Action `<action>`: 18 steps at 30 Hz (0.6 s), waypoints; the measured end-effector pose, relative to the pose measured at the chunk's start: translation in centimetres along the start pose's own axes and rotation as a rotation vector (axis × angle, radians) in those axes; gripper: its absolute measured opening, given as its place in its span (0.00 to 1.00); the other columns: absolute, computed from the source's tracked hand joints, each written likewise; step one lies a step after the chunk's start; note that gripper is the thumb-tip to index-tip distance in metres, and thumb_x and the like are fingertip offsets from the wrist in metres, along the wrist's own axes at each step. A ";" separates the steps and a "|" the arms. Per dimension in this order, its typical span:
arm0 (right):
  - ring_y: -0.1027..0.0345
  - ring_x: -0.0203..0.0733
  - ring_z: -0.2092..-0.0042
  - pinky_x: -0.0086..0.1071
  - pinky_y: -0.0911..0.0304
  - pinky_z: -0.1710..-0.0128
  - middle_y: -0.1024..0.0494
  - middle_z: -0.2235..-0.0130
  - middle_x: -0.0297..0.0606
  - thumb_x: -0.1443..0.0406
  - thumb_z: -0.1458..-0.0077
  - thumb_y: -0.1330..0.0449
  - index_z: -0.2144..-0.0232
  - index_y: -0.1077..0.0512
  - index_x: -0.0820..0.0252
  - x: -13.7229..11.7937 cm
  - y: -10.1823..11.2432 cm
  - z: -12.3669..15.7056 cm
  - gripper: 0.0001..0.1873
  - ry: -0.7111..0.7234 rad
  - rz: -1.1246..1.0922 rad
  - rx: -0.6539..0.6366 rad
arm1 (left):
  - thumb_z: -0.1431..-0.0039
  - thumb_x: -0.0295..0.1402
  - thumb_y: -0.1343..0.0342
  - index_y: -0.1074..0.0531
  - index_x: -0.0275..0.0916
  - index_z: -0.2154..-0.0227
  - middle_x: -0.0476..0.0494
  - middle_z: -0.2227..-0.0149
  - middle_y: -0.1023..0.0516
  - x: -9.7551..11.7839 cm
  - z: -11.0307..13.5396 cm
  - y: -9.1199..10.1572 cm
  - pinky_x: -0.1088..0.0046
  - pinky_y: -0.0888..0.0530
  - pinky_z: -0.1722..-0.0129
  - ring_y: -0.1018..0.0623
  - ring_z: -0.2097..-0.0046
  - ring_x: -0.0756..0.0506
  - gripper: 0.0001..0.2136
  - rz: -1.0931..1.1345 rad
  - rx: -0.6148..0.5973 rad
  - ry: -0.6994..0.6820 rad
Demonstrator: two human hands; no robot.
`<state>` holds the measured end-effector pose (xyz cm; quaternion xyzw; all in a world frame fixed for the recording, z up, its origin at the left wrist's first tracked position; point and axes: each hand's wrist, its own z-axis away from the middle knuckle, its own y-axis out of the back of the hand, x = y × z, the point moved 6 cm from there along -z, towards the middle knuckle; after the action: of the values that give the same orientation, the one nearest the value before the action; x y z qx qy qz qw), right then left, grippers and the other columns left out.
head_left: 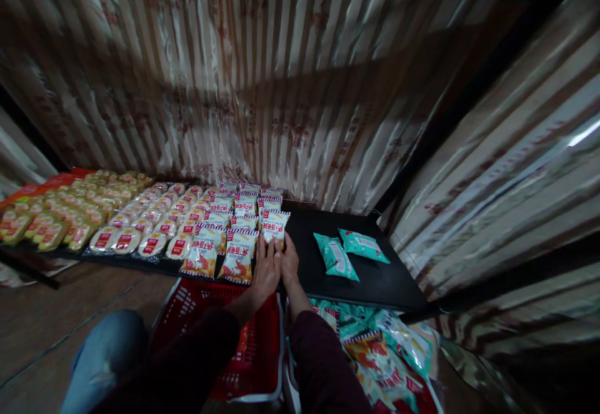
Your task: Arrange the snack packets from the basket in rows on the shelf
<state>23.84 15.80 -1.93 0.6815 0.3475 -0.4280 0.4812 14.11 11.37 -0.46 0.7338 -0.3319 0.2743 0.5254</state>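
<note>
My left hand and my right hand are close together at the lower end of a white snack bag with a striped top edge and red print. Both hands have their fingers closed on it, the left on its near side and the right along its right edge. To its left, rows of matching snack bags stand on the black shelf. Two teal snack bags lie on the shelf to the right of my hands.
Packs of round white cakes and yellow-wrapped pastries fill the shelf's left. Below the front edge are a red basket and another container heaped with snack bags. Crinkled patterned sheeting hangs behind; a dark post rises at right.
</note>
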 end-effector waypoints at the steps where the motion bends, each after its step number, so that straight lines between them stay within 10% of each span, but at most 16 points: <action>1: 0.33 0.46 0.51 0.37 0.40 0.49 0.26 0.50 0.44 0.50 0.48 0.48 0.47 0.33 0.58 0.0 -0.1 -0.1 0.30 0.004 0.019 -0.013 | 0.37 0.35 0.63 0.44 0.30 0.41 0.33 0.33 0.58 -0.1 0.0 -0.2 0.54 0.55 0.35 0.63 0.33 0.39 0.24 -0.006 0.009 -0.002; 18: 0.36 0.46 0.47 0.38 0.42 0.46 0.29 0.47 0.43 0.55 0.45 0.50 0.44 0.36 0.58 -0.4 -0.5 -0.2 0.28 0.094 0.096 -0.018 | 0.37 0.39 0.62 0.43 0.33 0.41 0.34 0.34 0.51 -2.1 -1.2 -1.1 0.55 0.54 0.36 0.58 0.33 0.41 0.24 0.052 -0.029 0.069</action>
<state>23.28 16.09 -1.70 0.7122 0.3406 -0.3690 0.4906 13.57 13.18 -2.36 0.7075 -0.3366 0.3082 0.5396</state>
